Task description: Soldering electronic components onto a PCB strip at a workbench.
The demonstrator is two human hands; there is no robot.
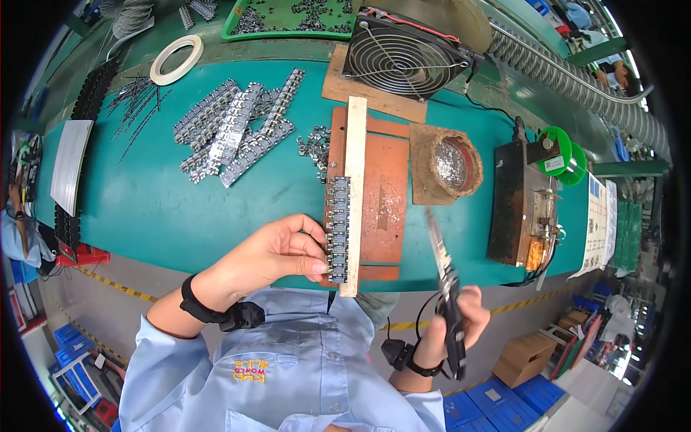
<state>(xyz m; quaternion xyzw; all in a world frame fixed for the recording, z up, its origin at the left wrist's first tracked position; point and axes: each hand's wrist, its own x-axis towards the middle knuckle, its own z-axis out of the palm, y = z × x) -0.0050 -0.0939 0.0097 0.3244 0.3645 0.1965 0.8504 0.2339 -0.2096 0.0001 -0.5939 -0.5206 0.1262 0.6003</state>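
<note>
My left hand (pixel 281 252) pinches the near end of a strip of small black-and-silver electronic parts (pixel 337 223), thumb and fingertips at its left edge. That strip lies along a pale wooden bar (pixel 355 144), which rests lengthwise on an orange-brown board (pixel 389 155). In my right hand (pixel 469 320) is a soldering iron (pixel 450 295), gripped by its black handle. Its tip points up and away, to the right of the board and apart from the strip. Past the tip sits a crusted round cup (pixel 475 169) with silvery bits inside.
Behind the board stands a black fan (pixel 403 61). More part strips (pixel 237 133) are piled at the left, with loose parts (pixel 314 147) beside the board. On the right are a soldering station box (pixel 515 201) and a green solder spool (pixel 554 153). A tape roll (pixel 176 60) lies far left.
</note>
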